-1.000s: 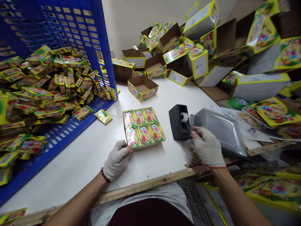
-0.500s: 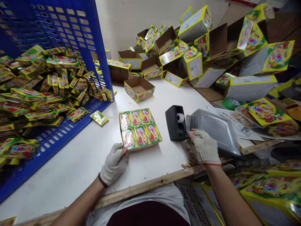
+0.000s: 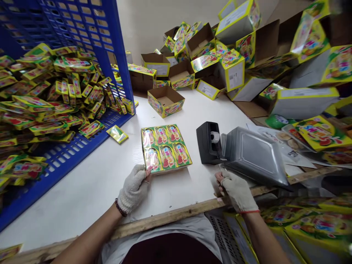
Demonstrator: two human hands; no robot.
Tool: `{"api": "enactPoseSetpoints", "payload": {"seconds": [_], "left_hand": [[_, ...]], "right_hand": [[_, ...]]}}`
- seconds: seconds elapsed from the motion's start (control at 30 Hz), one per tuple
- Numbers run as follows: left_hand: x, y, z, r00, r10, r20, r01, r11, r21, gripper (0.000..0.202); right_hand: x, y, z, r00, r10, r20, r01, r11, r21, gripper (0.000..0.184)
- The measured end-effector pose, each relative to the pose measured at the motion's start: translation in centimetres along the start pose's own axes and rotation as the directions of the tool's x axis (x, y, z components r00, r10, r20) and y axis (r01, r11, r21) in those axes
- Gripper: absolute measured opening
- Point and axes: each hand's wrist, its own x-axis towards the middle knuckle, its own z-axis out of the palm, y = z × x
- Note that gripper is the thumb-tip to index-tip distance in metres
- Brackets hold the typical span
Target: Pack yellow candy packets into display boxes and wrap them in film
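A block of small green-and-yellow printed packs (image 3: 166,148), laid in two rows, rests on the white table in front of me. My left hand (image 3: 135,187), in a fingerless white glove, grips its near left corner with thumb and fingers. To the right stands a black tape dispenser (image 3: 206,145) with a white-cored roll (image 3: 215,137). Just below its front edge, my gloved right hand (image 3: 235,190) is closed in a pinch. Its fingertips hold what looks like a thin strip of clear tape, which is hardly visible.
On the left, a blue crate (image 3: 121,73) lies tipped, with many packs spilling inside. A single pack (image 3: 117,134) lies beside it. An open carton (image 3: 166,102) sits behind the block, before a heap of cartons. A clear plastic tray (image 3: 255,154) is right of the dispenser.
My right hand has pulled away from the dispenser's front, down towards the table edge. My left hand stays on the corner of the pack block. The view has shifted slightly.
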Motion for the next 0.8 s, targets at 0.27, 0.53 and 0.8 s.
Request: {"api": "enactPoseSetpoints", "payload": {"seconds": [0.27,0.53,0.8], "left_hand": [[-0.3,0.0,0.0,0.998,-0.051,0.045,0.05,0.999,0.021,0.018],[-0.4,-1.0,0.0,0.996,0.056,0.065,-0.059,0.997,0.05,0.018],[-0.3,-0.2,-1.0,0.967,-0.014,0.253,-0.078,0.934,0.349,0.036]], "right_hand": [[-5.8,-4.9,9.5,0.838,-0.216,0.5,0.08,0.957,0.279,0.054],[-6.7,-4.3,15.2,0.853,-0.155,0.498,-0.047,0.928,0.368,0.055],[-6.4,-4.7,15.4,0.87,-0.125,0.477,-0.073,0.924,0.376,0.058]]}}
